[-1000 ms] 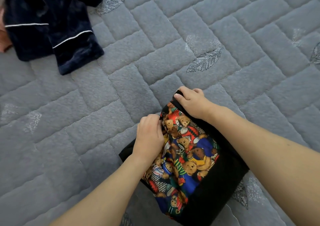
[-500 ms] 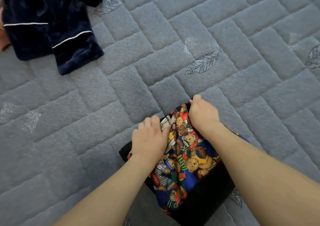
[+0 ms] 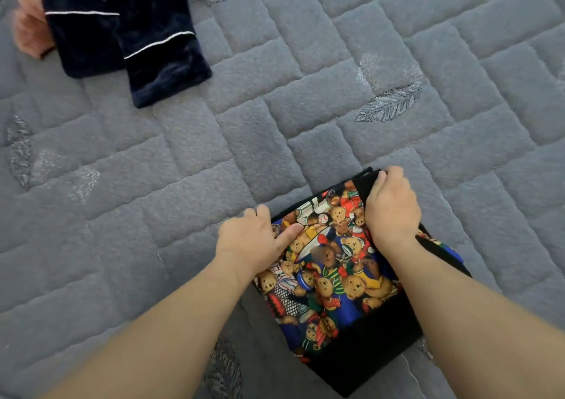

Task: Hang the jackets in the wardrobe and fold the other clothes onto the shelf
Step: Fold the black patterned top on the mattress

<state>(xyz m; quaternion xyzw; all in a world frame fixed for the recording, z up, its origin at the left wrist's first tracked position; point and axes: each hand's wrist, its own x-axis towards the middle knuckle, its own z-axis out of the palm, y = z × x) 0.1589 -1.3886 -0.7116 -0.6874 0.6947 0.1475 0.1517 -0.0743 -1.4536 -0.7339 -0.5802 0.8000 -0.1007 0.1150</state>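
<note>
Both hands, left hand (image 3: pixel 249 239) and right hand (image 3: pixel 391 206), hold the folded teddy-bear cloth (image 3: pixel 330 276) on the gray quilt (image 3: pixel 214 154), fingers maybe tucked under its edges.

Folded black garment with teddy-bear print panel (image 3: pixel 333 279), lying flat low on the grey quilted bed, a compact rectangle, dark navy velvet garment with white piping (image 3: pixel 128 32), crumpled, at the upper left, well apart

Both hands (image 3: pixel 318 230) curled (forearms extended)
</note>
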